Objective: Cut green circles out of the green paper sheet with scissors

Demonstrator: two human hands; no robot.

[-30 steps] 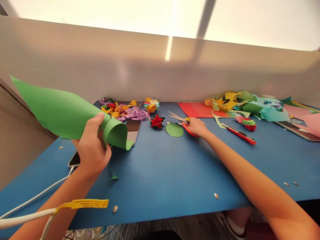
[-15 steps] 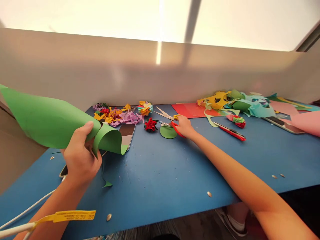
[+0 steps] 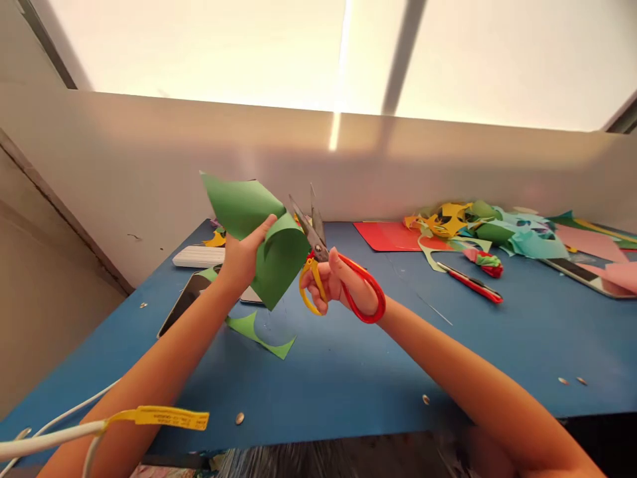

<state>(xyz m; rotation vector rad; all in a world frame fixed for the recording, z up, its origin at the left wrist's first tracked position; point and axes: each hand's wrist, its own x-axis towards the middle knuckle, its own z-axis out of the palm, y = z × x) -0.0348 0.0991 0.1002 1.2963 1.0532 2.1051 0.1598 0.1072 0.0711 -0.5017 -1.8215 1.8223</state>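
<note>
My left hand [image 3: 242, 260] is closed on a curled sheet of green paper [image 3: 281, 265], holding it above the blue table with the thumb on top. Through the handles of a pair of scissors [image 3: 318, 247] go the fingers of my right hand [image 3: 336, 282]; one handle is red, the other yellow. The scissors' blades stand apart, pointing up beside the right edge of the green paper. Below the paper a cut green paper scrap [image 3: 263, 338] lies on the table. Behind the scissors, a bit of a red paper flower shows, mostly hidden.
On the blue table [image 3: 348, 385] lie a red sheet [image 3: 385, 237], a red utility knife [image 3: 472, 283], a pink, green and red paper flower [image 3: 485, 261] and a heap of paper scraps [image 3: 527, 232]. Phones [image 3: 186, 302] lie at left and right. A white cable [image 3: 54, 441] crosses the lower left.
My right hand has lifted the scissors from the table and brought them up to the green paper. My left hand has moved the paper towards the middle. The view has shifted.
</note>
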